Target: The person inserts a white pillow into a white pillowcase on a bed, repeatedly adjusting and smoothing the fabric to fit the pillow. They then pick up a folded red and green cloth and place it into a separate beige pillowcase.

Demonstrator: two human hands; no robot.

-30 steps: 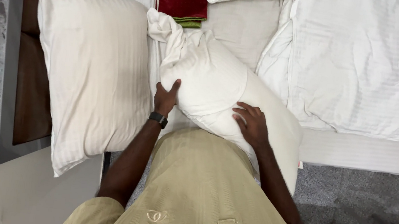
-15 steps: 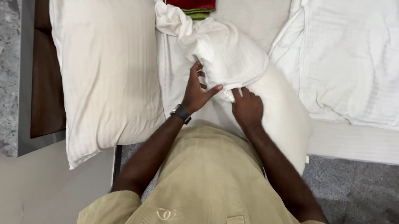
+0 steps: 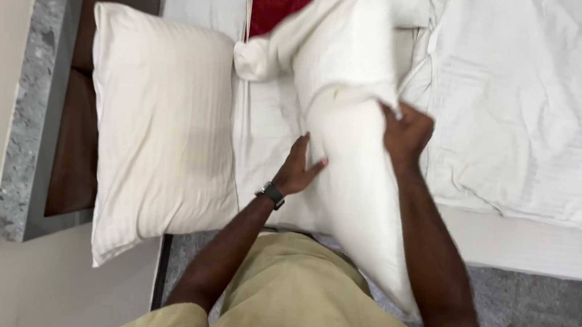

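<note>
Over the bed's (image 3: 537, 246) near edge, the left hand (image 3: 297, 170) presses open-palmed against a white pillow (image 3: 358, 186). The right hand (image 3: 406, 131) grips the bunched pillowcase (image 3: 344, 53) higher up. Another pillow (image 3: 160, 127) lies left; a red cloth (image 3: 276, 7) farther back.

Pillow held over the bed's near edge, between your two hands.

Your left hand (image 3: 299, 169) is on the held pillow's (image 3: 352, 141) left side, your right hand (image 3: 404, 131) grips its right. A second pillow (image 3: 160, 127) lies at the bed's (image 3: 537, 246) left edge against the headboard (image 3: 78, 139); the duvet (image 3: 539, 104) covers the right; a folded cloth (image 3: 276, 5) lies behind.
</note>
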